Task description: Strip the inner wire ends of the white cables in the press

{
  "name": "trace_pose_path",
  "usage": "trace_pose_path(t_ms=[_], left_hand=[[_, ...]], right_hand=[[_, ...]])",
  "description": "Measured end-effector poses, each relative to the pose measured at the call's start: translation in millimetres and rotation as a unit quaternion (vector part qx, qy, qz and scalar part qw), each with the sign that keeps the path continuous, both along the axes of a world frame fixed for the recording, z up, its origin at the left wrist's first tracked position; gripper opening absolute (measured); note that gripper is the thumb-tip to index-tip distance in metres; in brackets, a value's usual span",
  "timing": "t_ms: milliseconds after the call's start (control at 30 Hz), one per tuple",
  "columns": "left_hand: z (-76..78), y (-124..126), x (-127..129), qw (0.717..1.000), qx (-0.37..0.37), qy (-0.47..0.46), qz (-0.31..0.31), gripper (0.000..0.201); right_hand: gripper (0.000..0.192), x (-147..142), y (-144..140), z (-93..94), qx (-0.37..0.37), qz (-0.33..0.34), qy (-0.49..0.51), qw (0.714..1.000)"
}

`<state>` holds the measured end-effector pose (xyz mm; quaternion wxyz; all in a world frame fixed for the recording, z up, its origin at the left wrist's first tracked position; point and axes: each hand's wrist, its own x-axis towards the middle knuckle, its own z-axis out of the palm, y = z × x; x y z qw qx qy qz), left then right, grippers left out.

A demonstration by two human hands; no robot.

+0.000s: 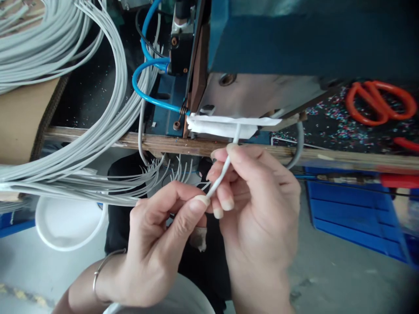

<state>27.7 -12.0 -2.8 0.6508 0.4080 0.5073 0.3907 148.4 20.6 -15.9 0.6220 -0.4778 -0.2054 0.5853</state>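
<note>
A white cable runs between my two hands, its upper end reaching the white-wrapped edge of a machine. Lower down, my left hand pinches the cable between thumb and fingertips. My right hand grips it higher up, just below the machine, with thumb against forefinger and the other fingers curled. Whether the cable's tip sits inside the machine's slot is hidden. To the left a thick bundle of light grey cables loops over the bench edge, its cut ends hanging near my left hand.
The dark blue machine stands on a wooden-edged bench, blue air hoses at its left. Orange-handled scissors lie at right among coloured scraps. Below are a white bucket and a blue crate.
</note>
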Motion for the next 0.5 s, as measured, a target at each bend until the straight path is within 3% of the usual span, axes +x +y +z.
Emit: trace_pose_path(t_ms=[100, 500], left_hand=[[0.2, -0.3, -0.8, 1.0, -0.004, 0.004, 0.011, 0.024], [0.9, 1.1, 1.1, 1.0, -0.005, -0.013, 0.025, 0.021]], right_hand=[[0.02, 0.7, 2.6, -0.3, -0.008, 0.03, 0.003, 1.0], [0.021, 1.1, 6.6, -0.5, -0.016, 0.034, 0.025, 0.999]])
